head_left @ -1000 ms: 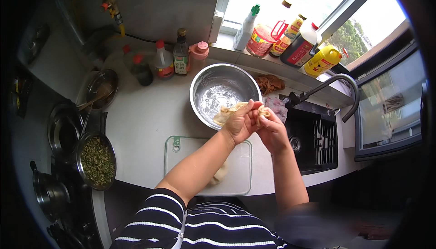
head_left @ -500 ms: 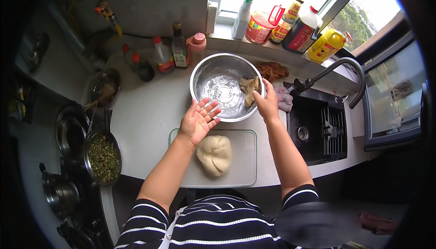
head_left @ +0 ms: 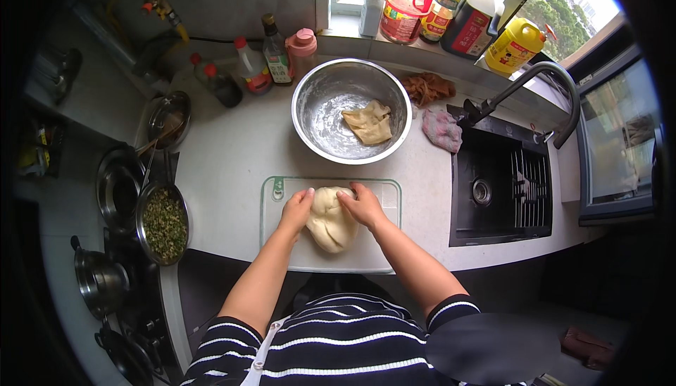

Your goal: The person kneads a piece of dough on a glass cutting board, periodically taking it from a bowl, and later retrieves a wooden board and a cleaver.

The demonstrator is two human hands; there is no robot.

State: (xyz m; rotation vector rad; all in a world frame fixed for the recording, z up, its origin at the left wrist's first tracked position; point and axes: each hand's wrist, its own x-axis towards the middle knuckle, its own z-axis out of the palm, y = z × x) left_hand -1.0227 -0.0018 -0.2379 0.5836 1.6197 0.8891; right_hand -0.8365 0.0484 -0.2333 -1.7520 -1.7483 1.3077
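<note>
A pale, smooth lump of dough (head_left: pixel 332 225) rests on a white cutting board (head_left: pixel 380 249) with a green rim. Both hands grip its far end, one from each side: my left hand (head_left: pixel 297 210) on the left flank, my right hand (head_left: pixel 364 206) on the right. The fingertips partly tuck behind the dough and are hidden there. Beyond the board stands a steel mixing bowl (head_left: pixel 317 133), its inside smeared with flour. A crumpled tan cloth (head_left: pixel 371 123) lies inside it.
A black sink (head_left: pixel 486 210) with a dark faucet (head_left: pixel 572 90) is at right, beside a pinkish rag (head_left: pixel 442 131) and brown cloth (head_left: pixel 428 89). Bottles (head_left: pixel 277 55) line the back. At left sits a pan of chopped green filling (head_left: pixel 165 228).
Both hands have left the bowl and come nearer, onto the dough. The tan cloth, earlier at the bowl's right wall by my right hand, now lies loose in the bowl.
</note>
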